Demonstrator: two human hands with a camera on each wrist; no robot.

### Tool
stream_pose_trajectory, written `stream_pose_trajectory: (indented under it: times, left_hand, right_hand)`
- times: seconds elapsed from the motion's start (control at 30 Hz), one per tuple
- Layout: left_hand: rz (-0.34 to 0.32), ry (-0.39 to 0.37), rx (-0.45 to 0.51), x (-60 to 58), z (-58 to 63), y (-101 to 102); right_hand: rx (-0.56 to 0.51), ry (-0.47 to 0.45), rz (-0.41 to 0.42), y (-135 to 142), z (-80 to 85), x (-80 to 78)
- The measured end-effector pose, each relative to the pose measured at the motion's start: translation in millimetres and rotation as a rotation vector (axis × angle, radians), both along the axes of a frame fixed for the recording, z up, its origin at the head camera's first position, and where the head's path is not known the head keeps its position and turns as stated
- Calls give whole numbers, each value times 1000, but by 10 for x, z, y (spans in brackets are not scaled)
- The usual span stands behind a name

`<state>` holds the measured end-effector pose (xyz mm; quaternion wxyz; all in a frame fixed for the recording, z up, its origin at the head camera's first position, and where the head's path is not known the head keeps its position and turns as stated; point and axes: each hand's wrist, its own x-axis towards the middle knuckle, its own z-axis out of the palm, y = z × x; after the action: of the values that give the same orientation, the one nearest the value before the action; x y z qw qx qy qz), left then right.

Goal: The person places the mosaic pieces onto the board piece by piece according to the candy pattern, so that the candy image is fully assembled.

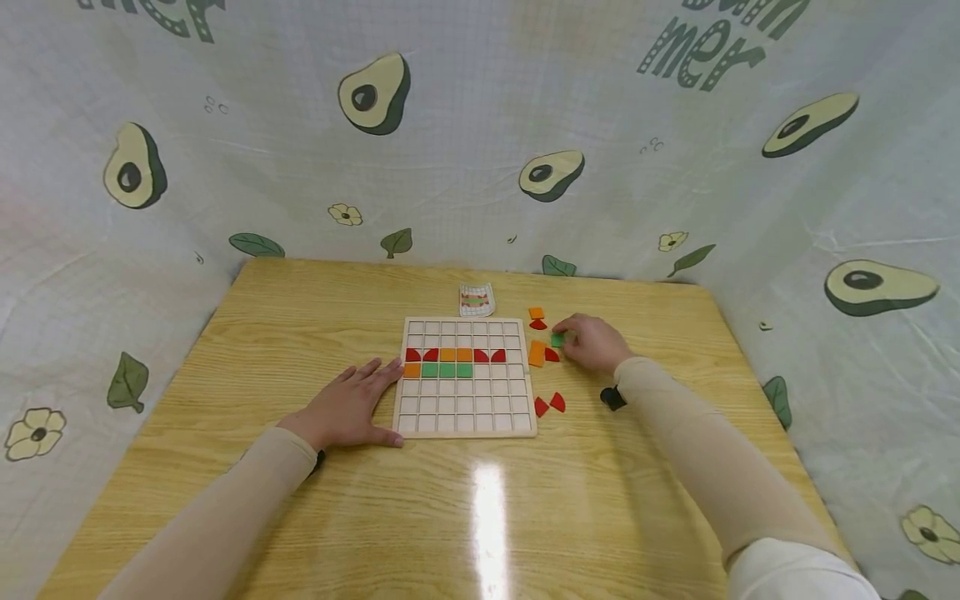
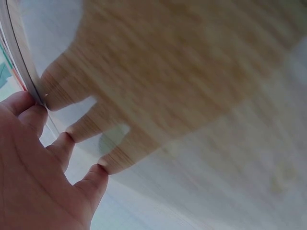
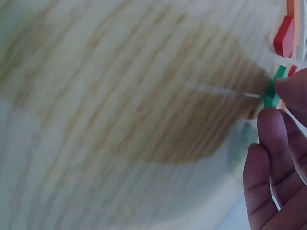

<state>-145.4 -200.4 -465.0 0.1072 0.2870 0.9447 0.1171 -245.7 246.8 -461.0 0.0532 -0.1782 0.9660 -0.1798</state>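
Note:
A square wooden grid board (image 1: 465, 408) lies on the table. One of its rows holds red quarter-circle tiles (image 1: 490, 357) at both ends and orange squares (image 1: 456, 355) between them. Below it, an orange square (image 1: 412, 371) and three green squares (image 1: 447, 371) fill the left cells. My left hand (image 1: 352, 408) rests beside the board with fingers spread, fingertips and thumb at its left edge. Right of the board, my right hand (image 1: 596, 343) pinches a green square tile (image 1: 557, 340) between thumb and index finger; the green tile (image 3: 275, 87) shows at the fingertips in the right wrist view.
Loose orange tiles (image 1: 537, 353) and several red quarter-circle tiles (image 1: 557, 402) lie along the board's right side. Behind the board is a small pattern card (image 1: 476, 300). A printed cloth (image 1: 465, 167) hangs around the table's back and sides.

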Motion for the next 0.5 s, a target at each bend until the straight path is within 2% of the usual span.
stream_pose_trajectory:
  times: [0.27, 0.5]
  left_hand:
    - [-5, -6, -2, -2, 9, 9]
    - [0, -13, -2, -1, 15, 10]
  right_hand:
    - [38, 18, 2, 5, -25, 23]
    - [29, 13, -20, 26, -55, 20]
